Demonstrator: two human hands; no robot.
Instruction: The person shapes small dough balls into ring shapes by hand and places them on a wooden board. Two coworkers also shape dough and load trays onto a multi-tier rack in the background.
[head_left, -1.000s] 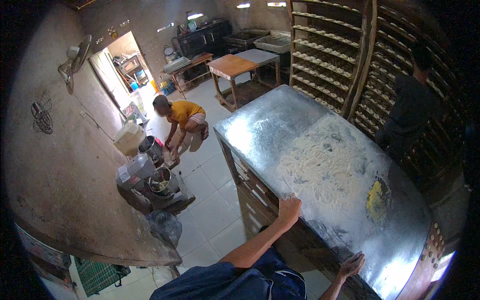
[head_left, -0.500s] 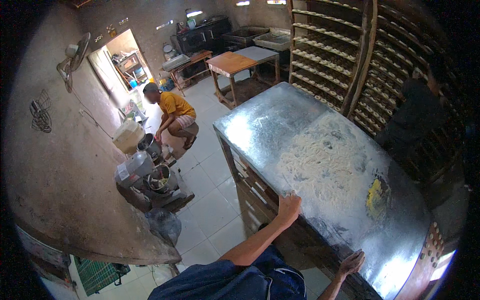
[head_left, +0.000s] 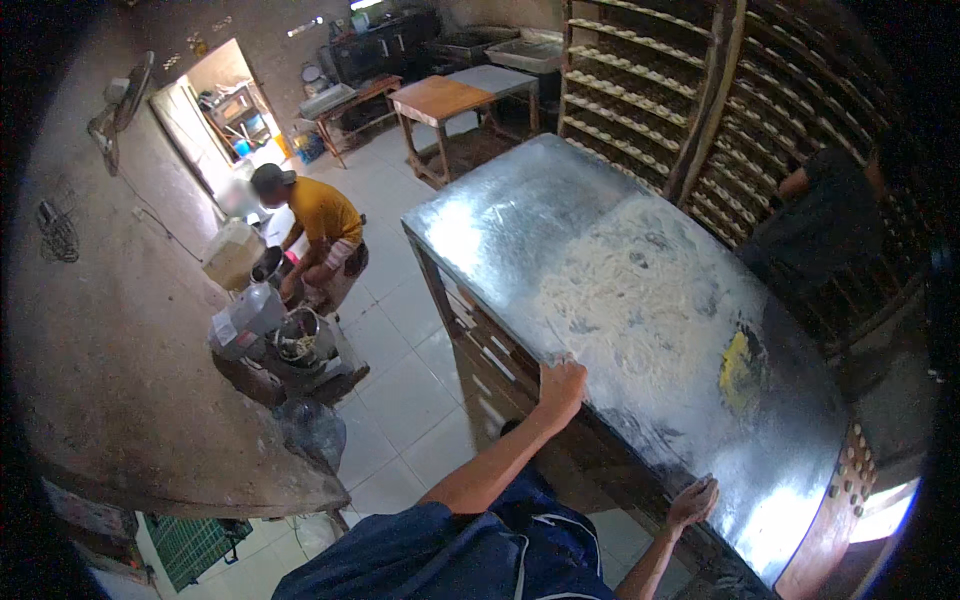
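Metal-covered tabletop [head_left: 490,235] in front of and to the right of the person, long near edge slanting down to lower right. Left hand [head_left: 562,385] on that edge, fingers curled closed; can't tell if it grips the rim. Right hand [head_left: 692,502] touches same edge, farther down; fingers partly bent, grip can't be told. White flour-like powder [head_left: 630,290] spread over the middle, yellow patch [head_left: 736,365] beyond the right hand. Small round pieces [head_left: 855,465] just past the right end. Tall rack [head_left: 640,105] behind, rows of pale dough pieces on its shelves; co-worker in dark top [head_left: 820,215] beside it, right. Left: co-worker in yellow shirt [head_left: 325,215] crouching on tiled floor [head_left: 395,405] near metal pot [head_left: 300,340]. Orange-and-grey table [head_left: 440,98] farther back.
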